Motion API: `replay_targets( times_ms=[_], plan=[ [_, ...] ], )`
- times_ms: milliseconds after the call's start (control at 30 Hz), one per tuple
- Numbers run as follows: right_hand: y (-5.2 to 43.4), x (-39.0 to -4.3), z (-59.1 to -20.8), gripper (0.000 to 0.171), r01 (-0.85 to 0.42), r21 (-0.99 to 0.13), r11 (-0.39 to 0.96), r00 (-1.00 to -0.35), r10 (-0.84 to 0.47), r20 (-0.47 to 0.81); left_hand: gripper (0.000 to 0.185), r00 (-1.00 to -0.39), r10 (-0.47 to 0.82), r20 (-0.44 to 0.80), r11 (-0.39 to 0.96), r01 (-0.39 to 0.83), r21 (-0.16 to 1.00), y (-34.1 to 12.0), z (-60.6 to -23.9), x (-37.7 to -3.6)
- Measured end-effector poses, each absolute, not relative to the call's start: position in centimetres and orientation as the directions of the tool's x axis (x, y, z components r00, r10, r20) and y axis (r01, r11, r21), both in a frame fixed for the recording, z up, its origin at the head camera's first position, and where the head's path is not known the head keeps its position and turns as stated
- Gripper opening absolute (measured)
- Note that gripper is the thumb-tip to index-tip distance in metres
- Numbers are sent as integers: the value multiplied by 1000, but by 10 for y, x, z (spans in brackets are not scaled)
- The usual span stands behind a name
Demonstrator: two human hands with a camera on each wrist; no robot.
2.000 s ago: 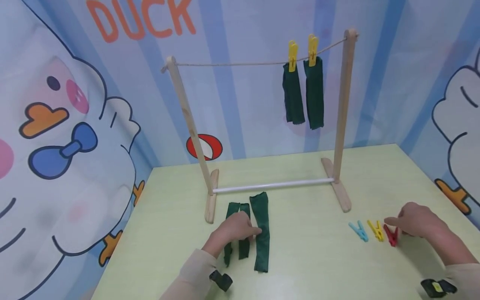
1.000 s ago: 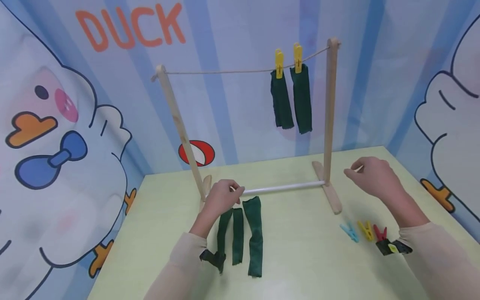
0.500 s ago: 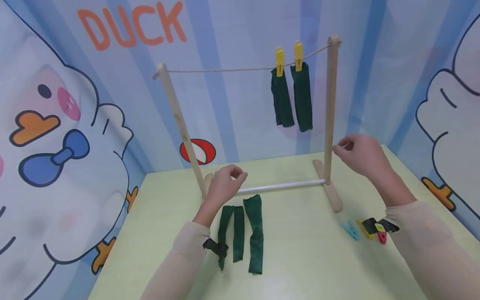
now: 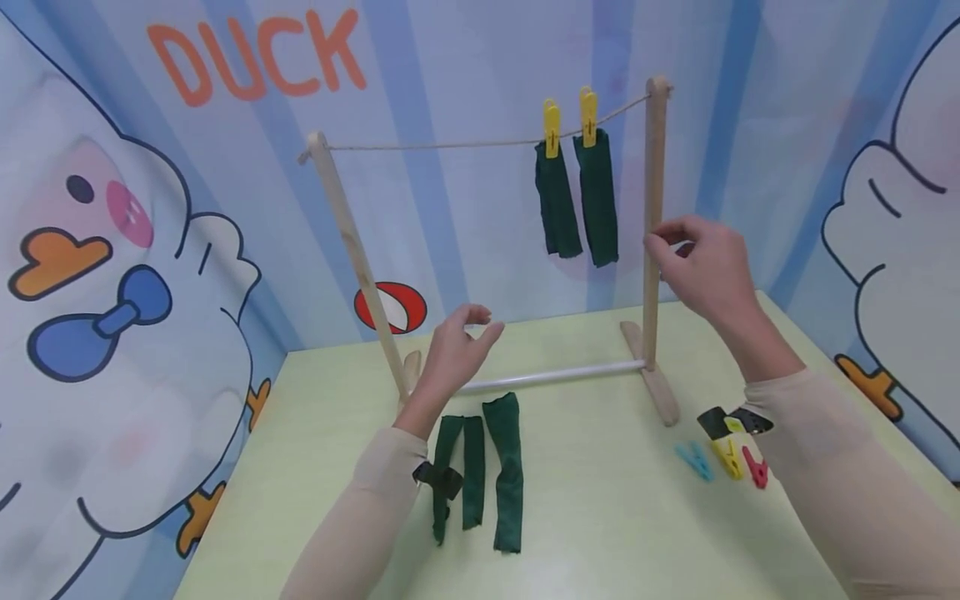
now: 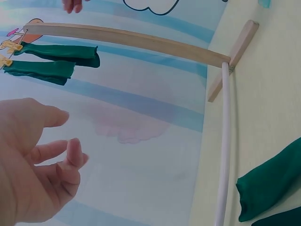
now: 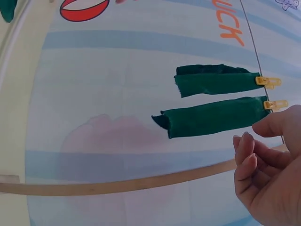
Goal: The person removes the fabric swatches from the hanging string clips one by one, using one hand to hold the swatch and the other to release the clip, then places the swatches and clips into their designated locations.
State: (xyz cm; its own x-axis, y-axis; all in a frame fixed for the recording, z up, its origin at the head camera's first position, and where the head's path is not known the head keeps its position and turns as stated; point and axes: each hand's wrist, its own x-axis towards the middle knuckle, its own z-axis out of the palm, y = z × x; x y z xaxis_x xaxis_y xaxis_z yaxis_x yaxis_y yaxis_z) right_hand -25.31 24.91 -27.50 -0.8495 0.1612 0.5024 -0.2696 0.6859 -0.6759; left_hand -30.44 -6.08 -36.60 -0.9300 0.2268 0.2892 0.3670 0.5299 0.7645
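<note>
Green cloth strips [image 4: 480,475] lie side by side on the pale table [image 4: 600,533], three in number, just in front of the rack's white base rod [image 4: 551,377]. The left hand [image 4: 457,354] is raised above the far ends of these strips, clear of them and of the rod. Its fingers [image 5: 54,151] are loosely curled with the thumb apart, and they hold nothing.

Behind the left hand stands the wooden drying rack. Its left post [image 4: 352,250] leans slightly; its right post [image 4: 654,225] stands upright. A thin cord [image 4: 435,146] runs between the post tops. Near the right end of the cord, two yellow clothespins [image 4: 570,125] each clamp one hanging green strip [image 4: 577,204]; the two strips hang close together, just left of the right post.

The right hand [image 4: 705,267] is raised beside the right post, level with the lower ends of the hanging strips. Its fingers [image 6: 244,155] are curled toward the thumb. In the head view the fingertips meet at the post edge; whether they pinch something cannot be determined.

Below the right forearm, three loose clothespins lie in a row on the table: a blue clothespin [image 4: 693,460], a yellow clothespin [image 4: 726,457] and a red clothespin [image 4: 755,467].
</note>
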Motion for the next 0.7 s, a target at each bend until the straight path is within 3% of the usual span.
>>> replay_targets(
  times_ms=[367, 700],
  plan=[
    [232, -267, -256, 29, -528, -620, 580, -708, 103, 699, 42, -926, 187, 329, 497, 378, 781, -50, -356, -313],
    [220, -279, -239, 24, -667, -497, 555, -597, 0, 802, 40, -898, 199, 393, 420, 441, 794, -40, -350, -315]
  ],
)
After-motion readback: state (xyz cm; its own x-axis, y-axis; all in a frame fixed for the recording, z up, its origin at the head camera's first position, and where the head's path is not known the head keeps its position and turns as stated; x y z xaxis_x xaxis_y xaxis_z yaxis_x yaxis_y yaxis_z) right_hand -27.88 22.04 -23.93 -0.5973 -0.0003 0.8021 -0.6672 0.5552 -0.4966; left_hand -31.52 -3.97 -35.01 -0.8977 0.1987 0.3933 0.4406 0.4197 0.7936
